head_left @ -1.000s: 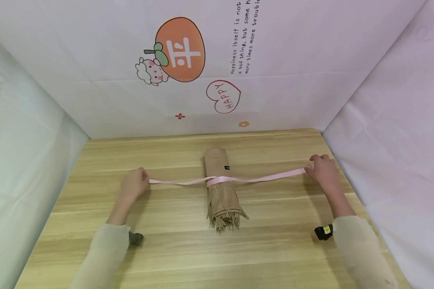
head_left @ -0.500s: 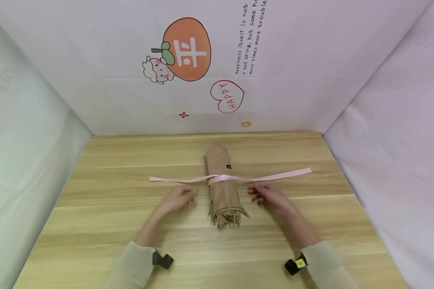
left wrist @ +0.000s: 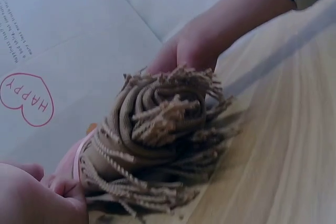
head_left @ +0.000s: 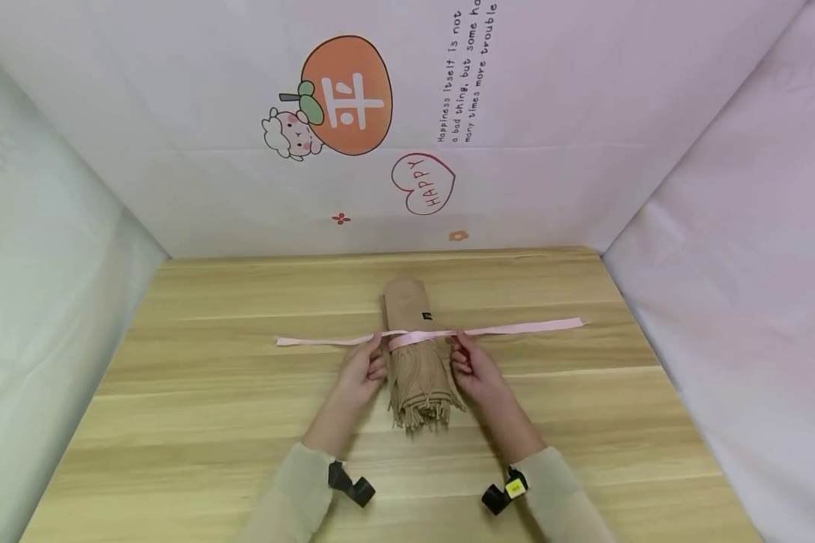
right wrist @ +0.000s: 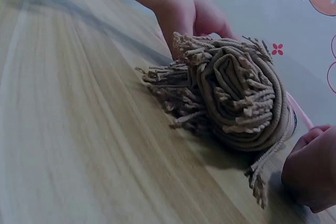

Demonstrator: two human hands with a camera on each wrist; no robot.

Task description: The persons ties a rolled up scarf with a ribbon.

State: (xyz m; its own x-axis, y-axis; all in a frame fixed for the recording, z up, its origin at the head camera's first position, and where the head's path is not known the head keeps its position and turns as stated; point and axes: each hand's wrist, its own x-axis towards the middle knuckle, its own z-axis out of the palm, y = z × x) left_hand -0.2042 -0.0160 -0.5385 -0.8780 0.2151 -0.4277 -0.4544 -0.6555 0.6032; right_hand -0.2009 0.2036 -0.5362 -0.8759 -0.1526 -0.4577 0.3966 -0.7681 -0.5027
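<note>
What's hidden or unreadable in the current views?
Left wrist view: fingertips of the right hand, hidden behind the fringed roll.
Right wrist view: fingertips of the left hand, hidden behind the fringed roll.
Head view: lettering on the black tag, too small; printed text, cut off by the top edge.

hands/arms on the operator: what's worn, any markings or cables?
Left hand and right hand both ungloved. Plain pale beige sleeves. Small black angular device at left cuff; matching right device adds a yellow label. No cables visible.
</note>
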